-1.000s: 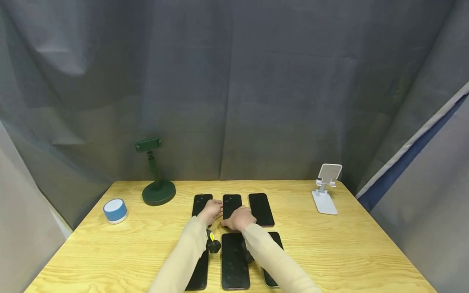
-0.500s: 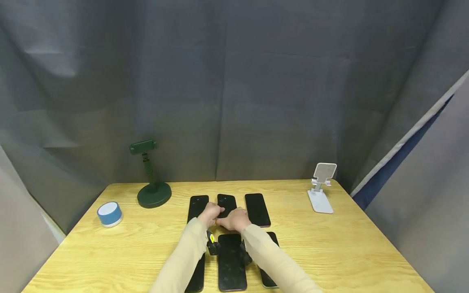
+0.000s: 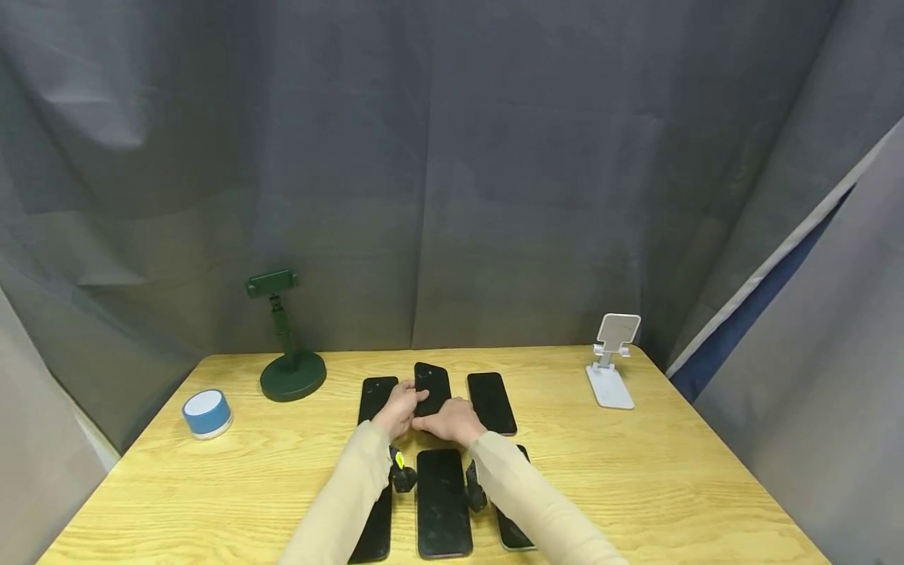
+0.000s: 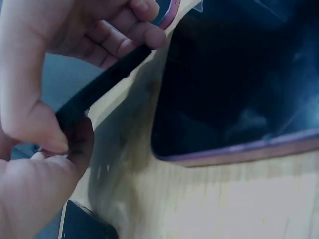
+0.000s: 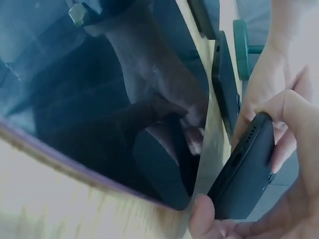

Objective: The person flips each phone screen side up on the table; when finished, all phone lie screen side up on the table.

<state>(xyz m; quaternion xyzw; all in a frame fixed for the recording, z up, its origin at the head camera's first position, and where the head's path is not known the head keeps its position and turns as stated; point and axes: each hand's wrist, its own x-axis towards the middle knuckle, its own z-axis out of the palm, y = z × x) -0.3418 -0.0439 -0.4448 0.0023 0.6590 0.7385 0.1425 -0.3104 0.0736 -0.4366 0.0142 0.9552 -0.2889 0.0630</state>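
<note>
The held phone [image 3: 432, 388] is sitting directly between both hands, just beyond the near row of phones, and is tilting above the table [image 3: 607, 471]; the left wrist view is showing a shadow beneath it. Its long axis is running away from the person, far end leaning slightly left, lens side facing upward. Neither hand is standing nearer: the left hand [image 3: 399, 408] is pinching the left long side, thumb over the back, while the right hand [image 3: 455, 422] is gripping the near end at its right.

Flanking it, the far-left phone [image 3: 376, 396] and far-right phone [image 3: 492, 402] are lying flat. Nearer the person, the dusty phone [image 3: 443, 502] is lying between two partly covered phones. Farther out, a green stand [image 3: 293, 377] and blue-and-white canister [image 3: 206, 413] are standing left, a white stand [image 3: 613, 380] right.
</note>
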